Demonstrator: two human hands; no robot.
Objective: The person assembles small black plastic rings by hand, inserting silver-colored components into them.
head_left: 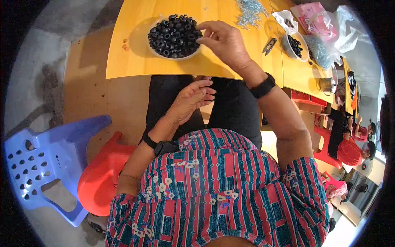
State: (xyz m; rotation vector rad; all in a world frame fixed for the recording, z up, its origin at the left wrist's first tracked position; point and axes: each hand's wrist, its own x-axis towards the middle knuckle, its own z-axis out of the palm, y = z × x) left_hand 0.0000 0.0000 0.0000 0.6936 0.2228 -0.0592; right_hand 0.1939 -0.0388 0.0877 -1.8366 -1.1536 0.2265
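Black rings: a heap of small black ring-shaped parts [174,36] fills a shallow pale bowl [153,50] on the near part of the worktop.
Worktop: yellow wood [131,61], its near edge just above the person's lap.
Right hand: the right hand [222,41] reaches over the worktop to the right rim of the bowl; thumb and fingertips [201,38] are pinched together right at the edge of the heap, touching the rings. Whether a ring is caught between them is too small to tell.
Left hand: the left hand [191,101] hangs below the worktop edge, over the dark trousers [234,109]; fingers are curled loosely toward each other, and I cannot tell whether they hold anything.
Wrists: a black band [263,86] on the right wrist, a black watch [162,146] on the left.
Further right on the worktop: a pile of small silvery metal parts [249,11], a small dark clipper-like tool [269,45], a second bowl with black rings [295,46], and clear and pink plastic bags [317,20].
Floor side: a blue plastic chair [45,160] and a red plastic stool [101,177] to the person's left.
Far right: another person in a red top [349,150] sits on a red stool, well apart.
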